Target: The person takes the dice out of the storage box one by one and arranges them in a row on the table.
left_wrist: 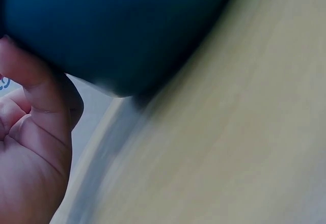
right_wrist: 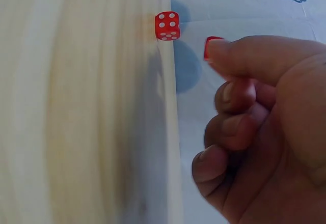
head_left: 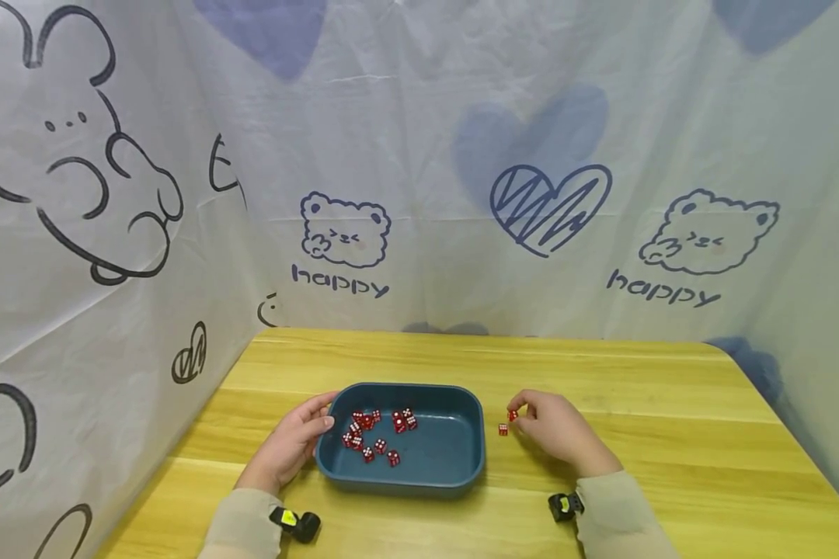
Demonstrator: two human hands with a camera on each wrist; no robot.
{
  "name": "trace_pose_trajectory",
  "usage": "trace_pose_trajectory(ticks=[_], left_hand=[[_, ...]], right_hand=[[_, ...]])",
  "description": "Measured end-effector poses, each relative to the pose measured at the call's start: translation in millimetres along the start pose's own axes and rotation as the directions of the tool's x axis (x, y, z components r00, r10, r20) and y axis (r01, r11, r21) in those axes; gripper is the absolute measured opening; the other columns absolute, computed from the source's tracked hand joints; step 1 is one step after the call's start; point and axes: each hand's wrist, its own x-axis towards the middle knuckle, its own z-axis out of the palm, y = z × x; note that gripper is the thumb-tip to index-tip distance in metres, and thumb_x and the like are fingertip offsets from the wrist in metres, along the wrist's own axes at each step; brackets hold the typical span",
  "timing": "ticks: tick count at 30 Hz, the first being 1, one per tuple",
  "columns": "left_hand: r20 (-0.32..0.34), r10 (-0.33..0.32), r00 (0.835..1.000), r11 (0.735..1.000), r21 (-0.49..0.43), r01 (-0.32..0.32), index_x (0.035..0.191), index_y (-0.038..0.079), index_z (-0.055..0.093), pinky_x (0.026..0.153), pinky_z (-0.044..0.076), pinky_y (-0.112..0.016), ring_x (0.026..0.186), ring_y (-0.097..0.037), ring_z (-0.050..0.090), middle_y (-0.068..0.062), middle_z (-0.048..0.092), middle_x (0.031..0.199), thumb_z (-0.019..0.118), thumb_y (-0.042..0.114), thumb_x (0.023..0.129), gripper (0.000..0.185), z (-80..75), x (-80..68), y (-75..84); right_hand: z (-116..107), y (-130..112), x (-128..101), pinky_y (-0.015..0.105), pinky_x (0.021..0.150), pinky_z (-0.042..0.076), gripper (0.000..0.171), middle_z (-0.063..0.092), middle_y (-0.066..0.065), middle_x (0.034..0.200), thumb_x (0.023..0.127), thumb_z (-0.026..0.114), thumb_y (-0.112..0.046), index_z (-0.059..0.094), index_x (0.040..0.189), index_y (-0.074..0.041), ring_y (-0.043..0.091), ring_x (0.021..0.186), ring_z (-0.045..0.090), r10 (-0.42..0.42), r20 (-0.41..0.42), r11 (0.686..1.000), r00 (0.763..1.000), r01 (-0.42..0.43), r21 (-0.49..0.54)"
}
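A dark teal rectangular tray [head_left: 436, 460] stands on the table with several red dice [head_left: 394, 459] inside, mostly toward its left half. My left hand [head_left: 294, 439] grips the tray's left end, thumb at the rim and the other fingers along the outer wall. To the right of the tray, my right hand [head_left: 562, 431] pinches a red die [right_wrist: 207, 49] between thumb and index finger, the other fingers curled in. Another red die [head_left: 503, 429] with white dots lies on the table between the tray and that hand.
The yellow wood-grain table [head_left: 678, 435] reaches back to a pale printed curtain [head_left: 426, 155] with hearts and bears. Curtain also hangs along the left and right sides. A black wrist device [head_left: 297, 524] sits at the left sleeve, another black device [head_left: 565, 507] at the right.
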Motion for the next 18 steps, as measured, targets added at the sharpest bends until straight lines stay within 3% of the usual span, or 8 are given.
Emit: trace_pose_trajectory(ticks=[3,11,18], left_hand=[[-0.005,-0.005,1.0,1.0,0.004,0.005,0.154,-0.006,0.03,0.066,0.056,-0.025,0.096,-0.018,0.064,-0.024,0.053,0.125,0.051,0.004,0.104,0.055,0.2,-0.8,-0.7],[0.012,-0.001,1.0,1.0,0.002,0.001,0.154,-0.007,0.028,0.083,0.058,-0.032,0.107,-0.02,0.063,-0.024,0.052,0.129,0.051,0.004,0.104,0.057,-0.1,-0.6,-0.5],[0.018,-0.001,1.0,1.0,0.002,0.001,0.155,-0.007,0.028,0.083,0.057,-0.031,0.106,-0.019,0.063,-0.024,0.053,0.127,0.05,0.004,0.104,0.057,-0.5,0.0,0.5]], right_hand=[[1.8,1.9,-0.4,0.033,0.056,0.039,0.014,0.052,0.0,0.069,0.091,0.071,-0.011,0.071,0.105,-0.015,0.016,0.06,0.046,0.017,0.011,1.0,1.0,-0.017,0.013],[7.4,7.8,0.4,0.032,0.057,0.041,0.012,0.053,-0.001,0.07,0.088,0.072,-0.01,0.072,0.098,-0.015,0.015,0.062,0.048,0.012,0.039,1.0,0.999,-0.012,0.02],[6.8,5.3,0.4,0.034,0.062,0.042,0.011,0.055,-0.004,0.072,0.086,0.071,-0.009,0.071,0.094,-0.016,0.015,0.065,0.049,-0.003,0.064,1.0,0.998,0.004,-0.01]])
